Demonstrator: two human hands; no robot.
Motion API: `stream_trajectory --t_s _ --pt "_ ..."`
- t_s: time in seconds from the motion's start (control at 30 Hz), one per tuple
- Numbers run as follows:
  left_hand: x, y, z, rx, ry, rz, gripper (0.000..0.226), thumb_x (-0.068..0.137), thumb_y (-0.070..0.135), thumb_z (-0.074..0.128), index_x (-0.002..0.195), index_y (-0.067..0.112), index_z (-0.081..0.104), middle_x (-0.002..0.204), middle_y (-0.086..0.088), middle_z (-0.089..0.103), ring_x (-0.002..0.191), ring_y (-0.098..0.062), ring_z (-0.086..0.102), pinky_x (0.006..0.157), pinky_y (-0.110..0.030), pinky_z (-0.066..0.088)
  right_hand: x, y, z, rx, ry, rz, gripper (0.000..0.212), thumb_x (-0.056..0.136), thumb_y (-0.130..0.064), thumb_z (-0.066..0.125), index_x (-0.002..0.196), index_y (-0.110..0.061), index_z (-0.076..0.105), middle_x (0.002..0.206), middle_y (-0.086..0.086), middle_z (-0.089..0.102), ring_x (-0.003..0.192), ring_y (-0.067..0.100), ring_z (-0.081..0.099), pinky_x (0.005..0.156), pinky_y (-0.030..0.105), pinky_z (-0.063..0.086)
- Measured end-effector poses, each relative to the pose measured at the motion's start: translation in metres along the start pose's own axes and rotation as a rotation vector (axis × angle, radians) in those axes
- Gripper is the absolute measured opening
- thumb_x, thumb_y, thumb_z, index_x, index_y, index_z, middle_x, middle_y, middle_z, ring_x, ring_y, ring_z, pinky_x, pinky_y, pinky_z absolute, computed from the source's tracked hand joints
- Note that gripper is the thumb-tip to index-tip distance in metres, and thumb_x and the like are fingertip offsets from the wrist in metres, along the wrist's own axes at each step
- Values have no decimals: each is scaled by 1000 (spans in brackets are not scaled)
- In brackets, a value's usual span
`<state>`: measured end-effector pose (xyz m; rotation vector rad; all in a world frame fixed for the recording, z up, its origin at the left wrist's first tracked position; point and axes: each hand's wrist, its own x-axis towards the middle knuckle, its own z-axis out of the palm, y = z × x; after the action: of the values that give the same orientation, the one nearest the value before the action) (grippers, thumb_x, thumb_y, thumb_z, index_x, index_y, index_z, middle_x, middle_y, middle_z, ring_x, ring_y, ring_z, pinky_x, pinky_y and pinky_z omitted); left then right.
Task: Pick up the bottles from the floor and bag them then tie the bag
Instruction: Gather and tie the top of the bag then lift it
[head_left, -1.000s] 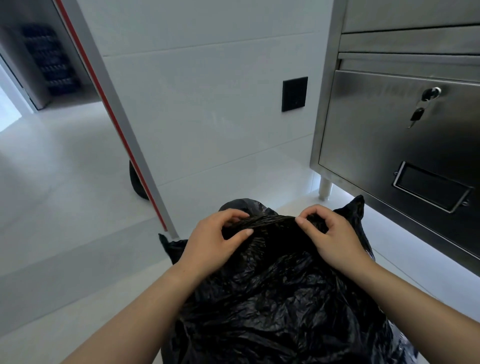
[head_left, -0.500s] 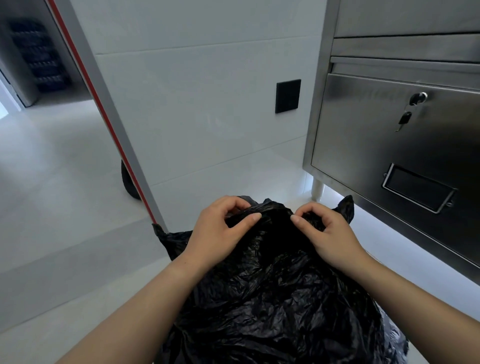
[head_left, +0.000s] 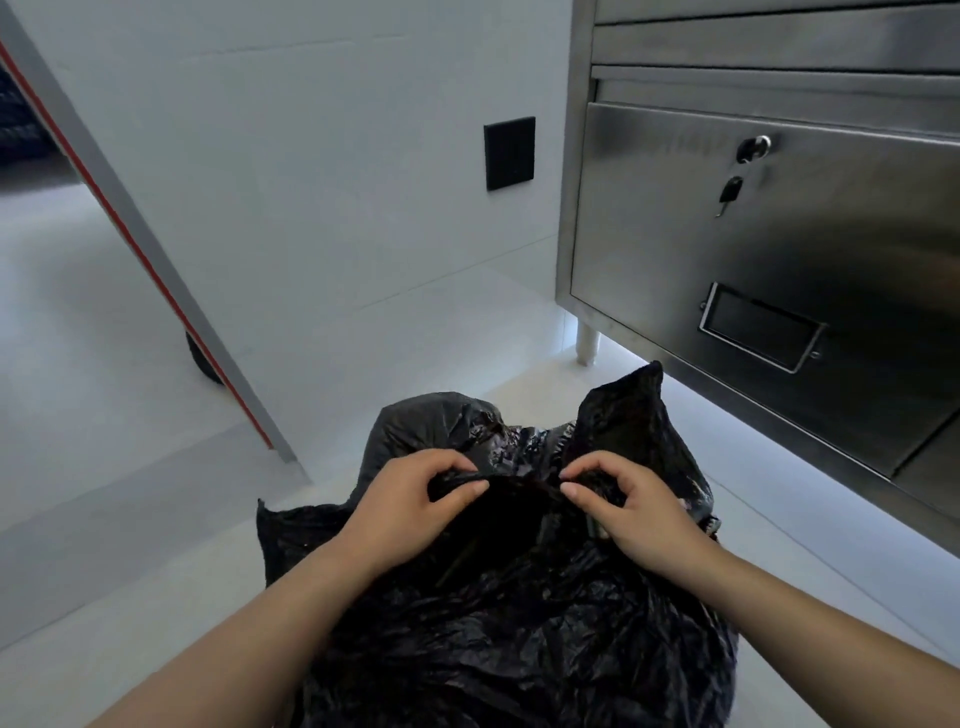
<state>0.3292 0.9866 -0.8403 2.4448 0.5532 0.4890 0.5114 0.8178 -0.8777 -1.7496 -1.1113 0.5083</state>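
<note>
A crumpled black plastic bag (head_left: 498, 623) stands on the white floor right below me, bulging and full. My left hand (head_left: 410, 499) pinches a fold of the bag's top edge between thumb and fingers. My right hand (head_left: 628, 509) pinches the top edge a short way to the right. Two loose flaps of the bag stick up behind my hands, one at the left (head_left: 431, 421) and a taller one at the right (head_left: 634, 410). No bottles are visible; the bag's inside is hidden.
A stainless steel cabinet (head_left: 779, 249) with a key in its lock (head_left: 730, 189) stands at the right on short legs. A white wall with a black switch plate (head_left: 509, 153) is ahead. A white panel edge with a red stripe (head_left: 135, 249) slants at the left.
The view has shifted, so the bag and hands sit lower in frame. My hands have drawn slightly apart along the bag's top, and the right flap now stands up taller.
</note>
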Motion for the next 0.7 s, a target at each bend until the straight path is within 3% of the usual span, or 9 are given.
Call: stream_trajectory --t_s 0.1,0.27,0.4,0.47,0.53,0.63,0.7 --pt "-14 -1 -17 -54 82 -73 5 83 36 64 79 37 63 81 23 67 81 6 60 70 -7 41 0 12 -7 14 35 11 4 84 -37 64 86 -40 62 95 -28 63 94 -9 57 80 13 40" --pt "2 28 -63 -59 347 -114 20 90 28 59 72 38 61 73 26 65 68 11 56 64 -6 39 25 -17 -14 89 61 -91 7 83 -38 63 89 -40 62 95 -24 64 96 -9 56 80 4 38" --pt "36 59 -95 71 428 -104 17 91 34 56 74 38 59 71 20 65 71 11 57 62 -4 37 59 -65 -54 38 109 -200 7 84 -39 62 90 -42 59 84 -18 64 76 -9 56 66 4 38" --pt "58 71 -112 84 464 -106 15 91 33 56 77 32 60 71 15 63 69 6 56 63 -10 37 83 -92 -83 21 169 -233 6 86 -36 61 90 -39 57 76 -9 61 66 -1 53 59 11 36" --pt "83 86 -132 45 541 -122 14 92 30 55 83 23 64 77 6 65 76 -7 56 66 -18 35 104 -121 -111 -45 185 -270 6 88 -33 60 93 -33 58 79 2 62 67 7 53 57 11 36" --pt "118 114 -170 -47 708 -139 23 94 29 52 91 10 64 85 -3 63 83 -14 56 68 -21 34 130 -173 -149 -71 276 -322 15 89 -27 60 100 -17 62 93 12 66 82 20 59 68 17 41" --pt "140 140 -205 -151 852 -105 23 95 28 50 92 9 61 86 -5 60 84 -15 54 72 -25 37 142 -217 -173 -6 376 -389 13 90 -23 59 99 -14 60 94 9 66 83 14 58 75 23 43"
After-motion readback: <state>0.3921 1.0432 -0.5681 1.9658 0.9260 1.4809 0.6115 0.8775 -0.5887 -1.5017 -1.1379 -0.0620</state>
